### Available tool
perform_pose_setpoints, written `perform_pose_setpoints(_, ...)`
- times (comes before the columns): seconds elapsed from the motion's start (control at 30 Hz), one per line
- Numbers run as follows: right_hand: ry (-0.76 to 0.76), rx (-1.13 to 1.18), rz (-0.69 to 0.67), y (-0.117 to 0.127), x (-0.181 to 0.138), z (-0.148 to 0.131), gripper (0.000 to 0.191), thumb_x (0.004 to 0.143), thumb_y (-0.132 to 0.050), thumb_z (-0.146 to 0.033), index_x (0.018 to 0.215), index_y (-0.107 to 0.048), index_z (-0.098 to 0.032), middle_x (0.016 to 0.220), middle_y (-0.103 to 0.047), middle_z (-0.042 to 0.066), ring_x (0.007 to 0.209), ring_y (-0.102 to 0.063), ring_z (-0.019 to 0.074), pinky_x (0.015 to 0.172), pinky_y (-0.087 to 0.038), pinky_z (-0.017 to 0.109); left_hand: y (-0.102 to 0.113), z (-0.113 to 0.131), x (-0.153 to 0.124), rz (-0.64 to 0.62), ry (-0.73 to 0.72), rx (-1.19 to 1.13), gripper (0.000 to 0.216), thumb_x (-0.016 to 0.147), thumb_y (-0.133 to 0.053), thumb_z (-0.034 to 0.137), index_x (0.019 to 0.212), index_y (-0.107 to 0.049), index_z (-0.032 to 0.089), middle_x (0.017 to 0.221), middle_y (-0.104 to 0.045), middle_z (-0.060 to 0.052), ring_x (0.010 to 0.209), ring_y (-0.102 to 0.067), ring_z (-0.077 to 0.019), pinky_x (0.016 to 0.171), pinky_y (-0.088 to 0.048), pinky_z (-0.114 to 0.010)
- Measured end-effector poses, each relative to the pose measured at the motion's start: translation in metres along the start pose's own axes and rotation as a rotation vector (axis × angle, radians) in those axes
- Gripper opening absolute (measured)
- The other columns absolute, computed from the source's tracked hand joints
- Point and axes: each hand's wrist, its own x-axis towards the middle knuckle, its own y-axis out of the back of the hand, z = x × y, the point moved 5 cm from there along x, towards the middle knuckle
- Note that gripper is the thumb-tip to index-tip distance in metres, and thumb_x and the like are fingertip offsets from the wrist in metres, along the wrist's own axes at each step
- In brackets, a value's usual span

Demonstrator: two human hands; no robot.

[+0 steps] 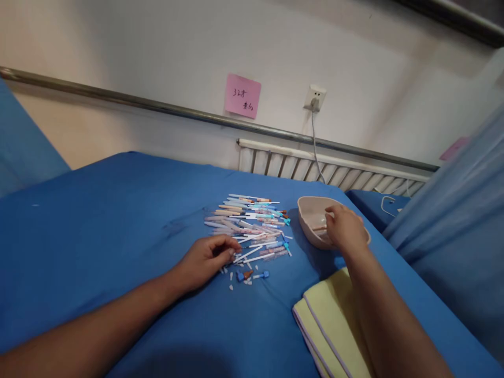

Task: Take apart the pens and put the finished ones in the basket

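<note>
A heap of several thin tubes and sticks (252,223), white, pink and blue-capped, lies on the blue sheet (118,220). My left hand (207,260) rests on the sheet at the heap's near edge, its fingers curled in and pinched at a white stick (246,255). My right hand (344,228) reaches over the rim of a beige bowl (311,207), fingers bent down inside it. What those fingers hold is hidden. A few loose blue and orange caps (246,274) lie just beside the left hand.
Folded yellow cloths (326,320) lie under my right forearm near the bed's edge. A blue curtain (457,231) hangs at the right. Behind the bed are a radiator (315,165), a wall socket with a cable (315,97), a metal rail and a pink note (243,95).
</note>
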Motion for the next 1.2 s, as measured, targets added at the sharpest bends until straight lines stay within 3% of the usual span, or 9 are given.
perform_pose_setpoints(0.07, 0.068, 0.232, 0.17, 0.026, -0.013, -0.028, 0.025, 0.085, -0.044, -0.023, 0.099, -0.064, -0.017, 0.102, -0.064, 0.012, 0.094, -0.058, 0.0254, 0.082, -0.041, 0.037, 0.009, -0.001, 0.002, 0.053, -0.003, -0.025, 0.023, 0.079, -0.055, 0.033, 0.09, -0.064, 0.016, 0.086, -0.067, -0.004, 0.074, -0.062, -0.0164, 0.067, -0.05, -0.027)
perform_pose_setpoints(0.13, 0.196, 0.509, 0.204, 0.045, -0.032, -0.066, 0.02, 0.085, -0.047, -0.025, 0.094, -0.063, -0.019, 0.095, -0.066, 0.008, 0.088, -0.059, 0.0221, 0.079, -0.043, 0.033, 0.021, 0.0, 0.005, 0.129, -0.013, -0.028, 0.024, 0.078, -0.056, 0.034, 0.091, -0.064, 0.015, 0.089, -0.067, -0.005, 0.075, -0.063, -0.0167, 0.069, -0.05, -0.028)
perform_pose_setpoints(0.23, 0.329, 0.792, -0.02, 0.044, -0.062, -0.122, 0.015, 0.085, -0.049, -0.023, 0.09, -0.063, -0.021, 0.088, -0.066, 0.004, 0.079, -0.06, 0.0174, 0.071, -0.044, 0.028, 0.045, 0.004, 0.007, 0.237, -0.027, 0.002, 0.026, 0.077, -0.057, 0.035, 0.091, -0.063, 0.014, 0.091, -0.067, -0.006, 0.075, -0.062, -0.0161, 0.071, -0.049, -0.029)
perform_pose_setpoints(0.33, 0.339, 0.801, -0.249, 0.016, -0.083, -0.152, 0.011, 0.084, -0.051, -0.022, 0.083, -0.062, -0.022, 0.076, -0.065, 0.0, 0.068, -0.057, 0.0145, 0.061, -0.04, 0.024, 0.063, 0.009, 0.006, 0.233, -0.021, 0.117, 0.026, 0.076, -0.054, 0.034, 0.091, -0.064, 0.014, 0.087, -0.068, -0.005, 0.072, -0.061, -0.016, 0.068, -0.048, -0.027)
perform_pose_setpoints(0.4, 0.33, 0.736, -0.311, -0.005, -0.088, -0.152, 0.01, 0.083, -0.051, -0.02, 0.081, -0.061, -0.021, 0.076, -0.064, 0.001, 0.068, -0.057, 0.0143, 0.06, -0.039, 0.024, 0.069, 0.011, 0.005, 0.15, -0.02, 0.254, 0.025, 0.077, -0.051, 0.032, 0.09, -0.065, 0.015, 0.077, -0.067, -0.002, 0.067, -0.059, -0.015, 0.063, -0.045, -0.025)
perform_pose_setpoints(0.5, 0.468, 0.665, -0.416, -0.026, -0.092, -0.146, 0.01, 0.081, -0.051, -0.015, 0.078, -0.06, -0.02, 0.074, -0.062, 0.0, 0.068, -0.055, 0.0132, 0.061, -0.038, 0.023, 0.069, 0.012, 0.001, 0.006, -0.039, 0.435, 0.024, 0.078, -0.049, 0.03, 0.09, -0.066, 0.018, 0.068, -0.064, 0.002, 0.062, -0.055, -0.0134, 0.059, -0.04, -0.022)
perform_pose_setpoints(0.7, 0.562, 0.643, -0.431, -0.029, -0.089, -0.137, 0.009, 0.082, -0.051, -0.014, 0.081, -0.058, -0.019, 0.077, -0.06, 0.001, 0.07, -0.053, 0.0125, 0.063, -0.038, 0.022, 0.051, 0.015, -0.007, -0.2, -0.104, 0.589, 0.02, 0.08, -0.048, 0.028, 0.084, -0.066, 0.021, 0.071, -0.064, 0.001, 0.063, -0.054, -0.0133, 0.058, -0.036, -0.021)
perform_pose_setpoints(1.03, 0.393, 0.454, -0.359, -0.038, -0.047, -0.081, 0.012, 0.08, -0.051, -0.016, 0.084, -0.062, -0.018, 0.078, -0.062, 0.002, 0.069, -0.056, 0.0142, 0.063, -0.039, 0.024, 0.044, 0.007, -0.007, -0.235, -0.137, 0.646, 0.022, 0.082, -0.046, 0.029, 0.087, -0.067, 0.021, 0.079, -0.066, -0.002, 0.067, -0.056, -0.0161, 0.06, -0.036, -0.024)
perform_pose_setpoints(1.2, 0.489, 0.472, -0.409, -0.036, -0.052, -0.087, 0.013, 0.081, -0.051, -0.014, 0.082, -0.063, -0.018, 0.078, -0.063, 0.002, 0.069, -0.056, 0.0134, 0.064, -0.04, 0.024, 0.042, 0.01, -0.006, -0.227, -0.137, 0.712, 0.023, 0.083, -0.045, 0.028, 0.091, -0.065, 0.022, 0.082, -0.067, -0.002, 0.07, -0.057, -0.017, 0.063, -0.037, -0.024)
